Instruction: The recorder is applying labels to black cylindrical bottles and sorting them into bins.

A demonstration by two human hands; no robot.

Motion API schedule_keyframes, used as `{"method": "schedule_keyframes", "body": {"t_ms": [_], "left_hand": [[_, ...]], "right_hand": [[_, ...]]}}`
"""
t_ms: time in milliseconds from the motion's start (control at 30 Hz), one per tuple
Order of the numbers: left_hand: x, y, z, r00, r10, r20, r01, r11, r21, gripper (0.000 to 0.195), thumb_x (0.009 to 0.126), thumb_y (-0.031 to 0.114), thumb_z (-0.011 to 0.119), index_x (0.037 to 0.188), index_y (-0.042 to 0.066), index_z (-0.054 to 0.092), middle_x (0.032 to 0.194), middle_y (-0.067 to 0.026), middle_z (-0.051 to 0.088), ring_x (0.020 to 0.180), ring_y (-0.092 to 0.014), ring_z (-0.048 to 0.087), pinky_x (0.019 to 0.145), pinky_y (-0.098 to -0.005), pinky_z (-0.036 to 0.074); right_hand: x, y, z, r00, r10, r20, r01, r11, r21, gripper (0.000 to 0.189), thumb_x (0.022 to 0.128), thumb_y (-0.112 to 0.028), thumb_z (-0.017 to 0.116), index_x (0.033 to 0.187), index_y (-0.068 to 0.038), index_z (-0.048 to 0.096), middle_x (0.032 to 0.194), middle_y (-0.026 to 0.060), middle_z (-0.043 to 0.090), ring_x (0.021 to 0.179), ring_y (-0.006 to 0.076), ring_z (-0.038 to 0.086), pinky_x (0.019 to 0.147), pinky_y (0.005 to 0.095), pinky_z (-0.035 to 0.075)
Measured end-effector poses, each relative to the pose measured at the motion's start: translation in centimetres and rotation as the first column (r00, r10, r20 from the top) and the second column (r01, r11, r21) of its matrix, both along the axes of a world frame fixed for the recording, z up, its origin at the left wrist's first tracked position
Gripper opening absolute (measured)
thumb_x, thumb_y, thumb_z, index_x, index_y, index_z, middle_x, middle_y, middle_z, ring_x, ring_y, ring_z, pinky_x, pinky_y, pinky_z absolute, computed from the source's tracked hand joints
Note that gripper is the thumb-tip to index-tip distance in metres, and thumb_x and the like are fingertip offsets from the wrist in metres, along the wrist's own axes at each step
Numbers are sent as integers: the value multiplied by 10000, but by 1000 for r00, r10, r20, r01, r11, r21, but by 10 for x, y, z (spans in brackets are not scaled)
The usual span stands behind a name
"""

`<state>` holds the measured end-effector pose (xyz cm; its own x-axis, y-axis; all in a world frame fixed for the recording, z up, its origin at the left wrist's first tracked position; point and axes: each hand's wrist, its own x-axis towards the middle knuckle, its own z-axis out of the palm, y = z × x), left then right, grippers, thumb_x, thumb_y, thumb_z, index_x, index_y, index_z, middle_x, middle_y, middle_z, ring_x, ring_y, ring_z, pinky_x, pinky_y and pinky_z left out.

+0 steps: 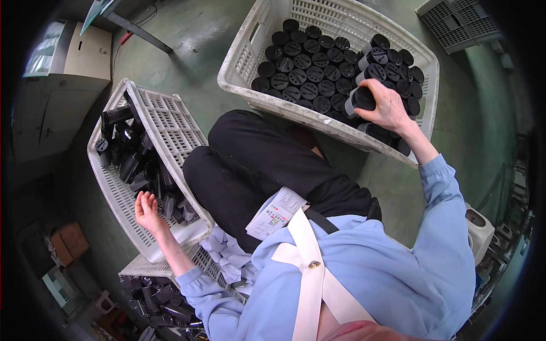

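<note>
My right hand [389, 105] grips a black-capped cylindrical container [363, 99], thumb and fingers around its sides. A pale label shows on its side. It is held over the near right part of a large white plastic crate [290, 102], where many similar containers stand upright with slotted black lids [309, 90] facing up. My left hand [148, 213] is above the side of a tilted white crate [108, 209], fingers loosely curled and nothing visible in them. Dark containers [130, 166] lie jumbled inside that crate.
Folded printed leaflets [276, 213] rest on my lap. Loose pale papers [228, 251] lie beside my thigh. Another crate [149, 268] holds more dark containers [160, 300] at lower left. A grey crate [458, 23] stands at upper right, and a metal table leg [138, 32] at upper left.
</note>
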<state>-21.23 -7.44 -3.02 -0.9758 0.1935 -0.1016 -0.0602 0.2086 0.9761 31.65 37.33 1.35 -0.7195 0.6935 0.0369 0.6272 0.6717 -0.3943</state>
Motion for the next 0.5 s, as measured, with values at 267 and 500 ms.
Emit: {"method": "schedule_keyframes", "body": {"t_ms": [267, 500], "left_hand": [[-79, -86, -65, 982, 70, 177, -15, 955, -296, 316, 1010, 195, 665, 1278, 26, 680, 1095, -104, 756, 916, -151, 723, 791, -262, 570], [-102, -82, -115, 975, -219, -41, 15, 249, -969, 640, 813, 307, 752, 1359, 9, 603, 1288, -240, 651, 1242, -374, 619, 1058, -460, 507]], "right_hand": [[2, -19, -29, 936, 180, 302, -228, 965, 133, 683, 610, -219, 838, 1235, -43, 625, 1252, 125, 654, 1247, 341, 546, 1040, 465, 443], [-26, -30, 18, 931, 186, 314, -238, 961, 138, 519, 821, -106, 752, 1307, -6, 599, 1387, 158, 586, 1306, 350, 528, 1086, 454, 413]]}}
